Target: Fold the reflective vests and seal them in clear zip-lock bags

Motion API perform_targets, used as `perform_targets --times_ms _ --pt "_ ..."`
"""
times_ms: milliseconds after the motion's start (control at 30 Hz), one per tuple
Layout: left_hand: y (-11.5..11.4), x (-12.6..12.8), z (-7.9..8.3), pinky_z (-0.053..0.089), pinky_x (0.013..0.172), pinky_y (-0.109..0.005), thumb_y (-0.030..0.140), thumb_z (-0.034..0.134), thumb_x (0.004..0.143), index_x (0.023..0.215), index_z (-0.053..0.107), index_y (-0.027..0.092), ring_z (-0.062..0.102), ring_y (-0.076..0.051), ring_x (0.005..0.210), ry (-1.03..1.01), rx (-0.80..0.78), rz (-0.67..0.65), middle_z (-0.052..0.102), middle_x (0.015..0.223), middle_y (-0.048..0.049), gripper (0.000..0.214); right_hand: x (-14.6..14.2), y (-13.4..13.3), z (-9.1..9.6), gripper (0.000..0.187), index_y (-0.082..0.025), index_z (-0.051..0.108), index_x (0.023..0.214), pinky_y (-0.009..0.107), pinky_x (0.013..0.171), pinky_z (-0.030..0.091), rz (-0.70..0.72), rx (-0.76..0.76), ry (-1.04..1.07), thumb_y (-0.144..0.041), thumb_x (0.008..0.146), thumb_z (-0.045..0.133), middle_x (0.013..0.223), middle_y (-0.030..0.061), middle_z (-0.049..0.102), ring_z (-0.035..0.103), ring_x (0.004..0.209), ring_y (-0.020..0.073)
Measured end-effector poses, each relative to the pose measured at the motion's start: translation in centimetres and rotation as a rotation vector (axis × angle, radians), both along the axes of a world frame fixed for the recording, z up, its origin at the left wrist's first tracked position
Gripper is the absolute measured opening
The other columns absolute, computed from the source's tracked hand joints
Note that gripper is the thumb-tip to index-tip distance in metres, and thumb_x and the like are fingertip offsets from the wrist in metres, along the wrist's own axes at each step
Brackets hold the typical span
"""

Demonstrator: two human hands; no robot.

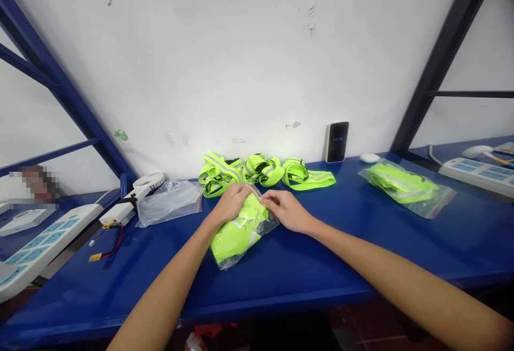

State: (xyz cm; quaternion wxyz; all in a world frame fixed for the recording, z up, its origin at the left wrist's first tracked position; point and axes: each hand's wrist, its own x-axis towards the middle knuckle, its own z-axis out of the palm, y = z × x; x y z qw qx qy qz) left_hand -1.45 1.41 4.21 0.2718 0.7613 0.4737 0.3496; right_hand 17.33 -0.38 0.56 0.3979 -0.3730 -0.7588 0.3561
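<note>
A clear zip bag (231,260) with a folded neon-yellow reflective strap (236,236) inside lies on the blue table in front of me. My left hand (233,201) grips the bag's upper edge, fingers closed on it. On the other side of the same edge, my right hand (287,209) pinches the plastic between thumb and fingers. Just behind my hands sit loose reflective straps (263,170), bundled in three heaps against the wall. A second bagged strap (401,182) rests on the right of the table.
Flat plastic bags (171,204) lie left of my hands. Beside them are a small white fan (148,181) and a battery pack with wires (118,212). A phone-like clock (337,142) leans on the wall. Power strips (52,244) stand at both sides.
</note>
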Motion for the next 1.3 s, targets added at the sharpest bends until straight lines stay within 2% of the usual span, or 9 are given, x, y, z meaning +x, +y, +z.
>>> perform_targets --times_ms 167,367,533,667,833,967,1100,1300 --pt "0.7 -0.1 -0.8 0.040 0.069 -0.027 0.031 0.042 0.083 0.069 0.057 0.017 0.053 -0.016 0.070 -0.043 0.032 0.027 0.059 0.071 0.0000 0.025 0.0 0.0 -0.2 0.023 -0.017 0.062 0.084 0.024 0.056 0.037 -0.022 0.049 -0.022 -0.033 0.091 0.048 0.063 -0.0004 0.058 0.051 0.056 0.0128" --pt "1.0 0.0 -1.7 0.040 0.069 -0.027 0.033 0.049 0.083 0.079 0.056 0.017 0.054 -0.016 0.072 -0.163 -0.025 0.051 0.060 0.077 -0.0008 0.018 0.0 0.2 -0.5 0.022 -0.017 0.061 0.084 0.023 0.056 0.038 -0.026 0.021 0.021 -0.035 0.089 0.050 0.067 0.0003 0.058 0.052 0.058 0.0129" --pt "1.4 -0.1 -2.2 0.042 0.076 -0.029 0.035 0.050 0.084 0.079 0.056 0.017 0.056 -0.018 0.080 -0.208 -0.001 0.030 0.062 0.082 -0.0027 0.020 0.1 0.4 -0.7 0.025 -0.017 0.060 0.084 0.023 0.053 0.038 0.004 -0.061 0.067 -0.040 0.087 0.052 0.067 -0.0006 0.056 0.051 0.054 0.0116" --pt "1.4 -0.1 -2.3 0.042 0.071 -0.027 0.038 0.051 0.086 0.082 0.056 0.017 0.055 -0.016 0.076 -0.225 -0.011 0.002 0.061 0.080 -0.0021 0.022 0.0 0.3 -0.7 0.027 -0.017 0.059 0.084 0.022 0.050 0.038 0.010 -0.101 0.095 -0.044 0.086 0.052 0.065 -0.0017 0.053 0.050 0.052 0.0112" --pt "1.0 0.1 -1.9 0.036 0.060 -0.024 0.043 0.048 0.087 0.083 0.056 0.016 0.047 -0.013 0.063 -0.164 -0.011 0.022 0.052 0.070 0.0020 0.028 -0.1 0.2 -0.5 0.026 -0.018 0.059 0.082 0.023 0.052 0.038 -0.001 -0.063 0.081 -0.043 0.087 0.052 0.063 -0.0018 0.053 0.049 0.053 0.0116" --pt "0.7 0.1 -1.4 0.032 0.053 -0.024 0.046 0.052 0.083 0.072 0.054 0.016 0.043 -0.011 0.056 -0.173 -0.145 -0.018 0.048 0.063 0.0030 0.031 0.1 0.0 -0.4 0.024 -0.017 0.061 0.082 0.023 0.055 0.035 -0.042 0.042 0.018 -0.037 0.088 0.050 0.065 -0.0007 0.055 0.047 0.056 0.0118" --pt "0.5 -0.2 -1.4 0.022 0.045 -0.024 0.044 0.063 0.074 0.058 0.043 0.018 0.031 -0.008 0.045 -0.123 -0.318 -0.087 0.036 0.052 0.0058 0.037 0.1 -0.2 -0.4 0.023 -0.017 0.063 0.080 0.024 0.056 0.034 -0.057 0.111 -0.031 -0.034 0.089 0.049 0.064 -0.0010 0.056 0.046 0.057 0.0120" --pt "0.3 0.1 -1.5 0.026 0.047 -0.023 0.042 0.068 0.070 0.057 0.047 0.016 0.037 -0.007 0.046 -0.244 -0.378 -0.088 0.042 0.053 0.0048 0.035 0.1 -0.1 -0.3 0.023 -0.017 0.063 0.079 0.024 0.055 0.034 -0.074 0.123 -0.040 -0.032 0.088 0.049 0.063 -0.0006 0.056 0.046 0.057 0.0120"
